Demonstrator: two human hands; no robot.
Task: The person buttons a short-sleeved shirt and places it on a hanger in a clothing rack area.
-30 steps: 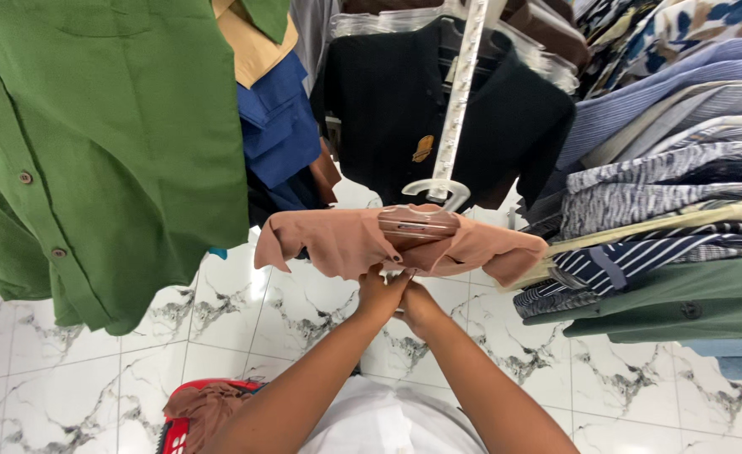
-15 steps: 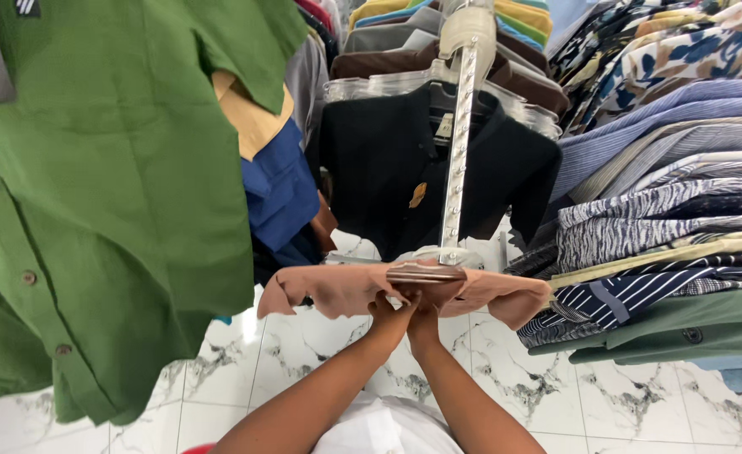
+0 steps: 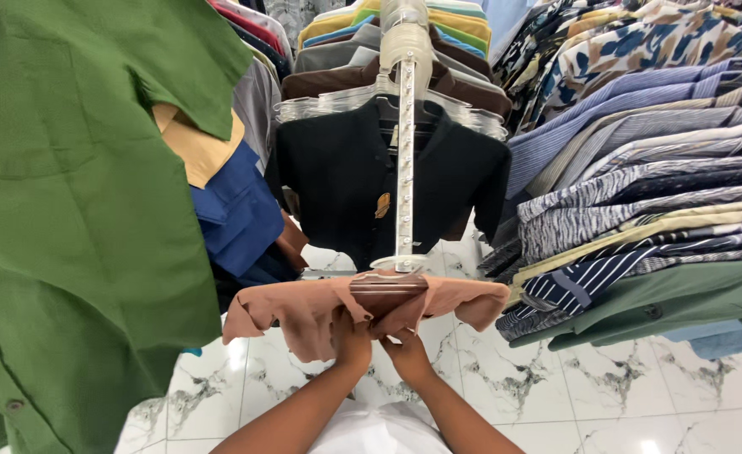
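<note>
Raised since the earlier frame: brown shirt (image 3: 321, 313), nearer the rack arm (image 3: 405, 168).
Left hand (image 3: 352, 340) and right hand (image 3: 405, 351) both grasp its lower edge.

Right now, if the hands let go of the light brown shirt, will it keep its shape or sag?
The light brown shirt would probably sag: its sleeves already droop at both ends. It looks thin and light. The left hand and right hand pinch its cloth, so it likely creases easily.
</note>
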